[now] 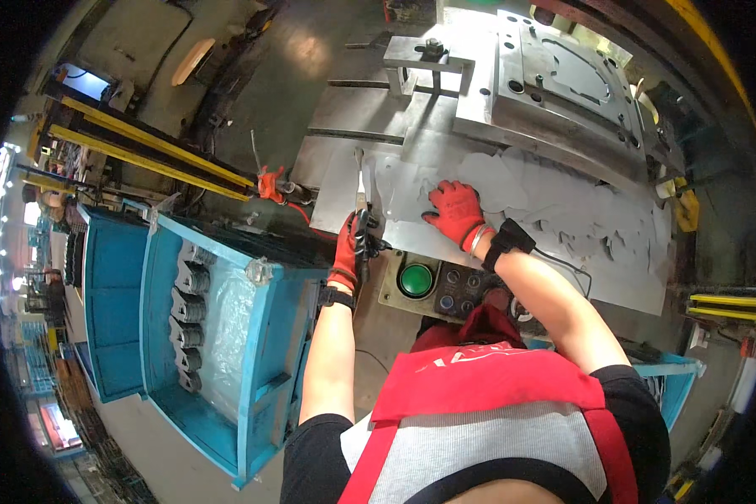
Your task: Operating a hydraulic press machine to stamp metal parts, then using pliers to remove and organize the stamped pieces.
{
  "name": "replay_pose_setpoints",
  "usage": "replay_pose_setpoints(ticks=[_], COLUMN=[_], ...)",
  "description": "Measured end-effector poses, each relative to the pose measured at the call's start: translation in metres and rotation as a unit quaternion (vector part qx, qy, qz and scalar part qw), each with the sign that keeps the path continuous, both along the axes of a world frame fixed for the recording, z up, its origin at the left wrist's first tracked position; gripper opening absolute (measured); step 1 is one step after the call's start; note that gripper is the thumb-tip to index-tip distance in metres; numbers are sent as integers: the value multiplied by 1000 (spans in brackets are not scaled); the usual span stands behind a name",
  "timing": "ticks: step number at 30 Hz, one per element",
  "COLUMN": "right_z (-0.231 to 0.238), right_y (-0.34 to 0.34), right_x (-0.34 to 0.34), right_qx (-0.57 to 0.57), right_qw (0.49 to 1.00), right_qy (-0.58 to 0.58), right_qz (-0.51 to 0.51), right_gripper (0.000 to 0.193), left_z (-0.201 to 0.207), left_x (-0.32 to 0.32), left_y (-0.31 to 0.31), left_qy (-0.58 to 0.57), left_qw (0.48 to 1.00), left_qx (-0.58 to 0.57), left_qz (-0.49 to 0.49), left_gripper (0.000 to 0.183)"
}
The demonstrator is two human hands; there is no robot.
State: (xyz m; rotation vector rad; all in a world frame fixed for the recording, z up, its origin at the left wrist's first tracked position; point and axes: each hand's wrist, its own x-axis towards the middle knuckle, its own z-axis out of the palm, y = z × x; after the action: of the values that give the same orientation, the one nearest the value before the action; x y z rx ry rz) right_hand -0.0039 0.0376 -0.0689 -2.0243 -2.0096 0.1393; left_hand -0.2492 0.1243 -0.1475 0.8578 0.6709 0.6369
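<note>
Left hand (347,248) gripping dark tool (363,239), right hand (458,212) flat on metal sheet (563,218)

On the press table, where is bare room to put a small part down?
Bare plate lies left of the metal sheet, between the left hand with its tool and the grooved table. The sheet's near right corner is also plain. It is crowded around the right hand, by the die block and the button panel.

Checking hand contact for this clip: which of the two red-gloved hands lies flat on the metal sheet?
The right hand lies palm down on the punched metal sheet. The left hand is at the sheet's near edge, closed around a dark tool.
</note>
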Motion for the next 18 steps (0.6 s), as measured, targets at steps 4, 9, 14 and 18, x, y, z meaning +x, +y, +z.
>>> replay_pose_setpoints(ticks=[4, 9, 14, 18], right_z=[1, -7, -11, -8], right_y=[12, 15, 4, -5], right_x=[-13, -21, -5, -3], right_qx=[-18, -19, -17, -25], right_qw=[999, 999, 998, 997], right_qy=[-19, -28, -10, 11], right_qz=[-29, -22, 61, 66], right_gripper=[32, 33, 33, 37], left_z=[15, 1, -34, -39], left_x=[10, 9, 11, 14], left_y=[-14, -18, -13, -11], left_qy=[38, 87, 101, 62], left_qw=[998, 988, 975, 981], left_qx=[48, 118, 154, 126], left_qz=[18, 53, 124, 137], left_gripper=[34, 48, 38, 39])
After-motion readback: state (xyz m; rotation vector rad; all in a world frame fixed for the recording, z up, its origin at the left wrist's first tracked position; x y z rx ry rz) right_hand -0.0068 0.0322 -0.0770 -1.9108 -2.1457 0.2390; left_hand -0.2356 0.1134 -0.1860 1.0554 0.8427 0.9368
